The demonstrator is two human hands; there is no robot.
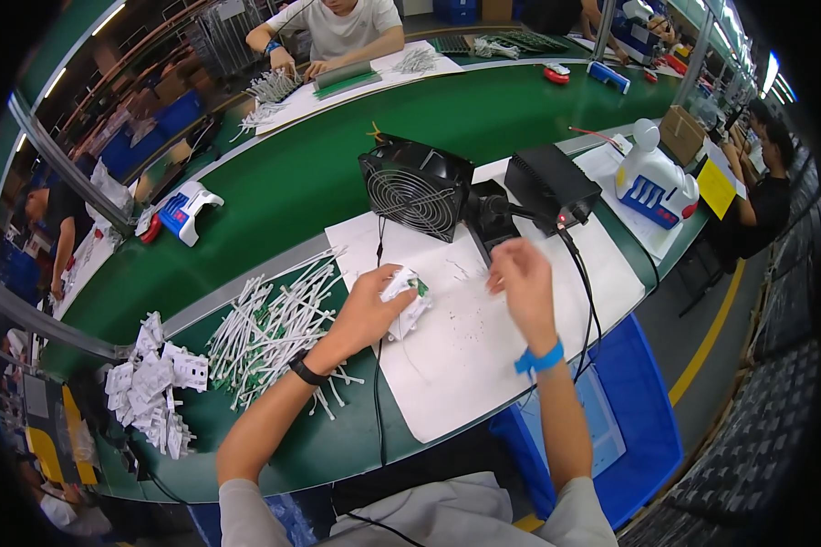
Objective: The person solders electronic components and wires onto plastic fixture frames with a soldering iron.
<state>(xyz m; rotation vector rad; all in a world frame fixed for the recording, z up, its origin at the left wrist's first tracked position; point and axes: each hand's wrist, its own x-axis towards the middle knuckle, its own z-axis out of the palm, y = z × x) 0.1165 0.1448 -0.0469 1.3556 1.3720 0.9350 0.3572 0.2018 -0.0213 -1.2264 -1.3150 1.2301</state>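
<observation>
Here, the left hand [363, 308] gripped a white plastic piece [412, 319]

At far left, white plastic parts [155, 387] lay heaped on a green table [328, 447]. Next came a loose pile of white cables [269, 319]. To its right, the left hand's fingers were closed around the piece, at the left side of a white sheet [488, 378]. Behind stood a black fan [420, 187]. Farther right, over the sheet, the right hand [520, 272] was blurred, its fingers curled; whether they pinched anything could not be told.
</observation>
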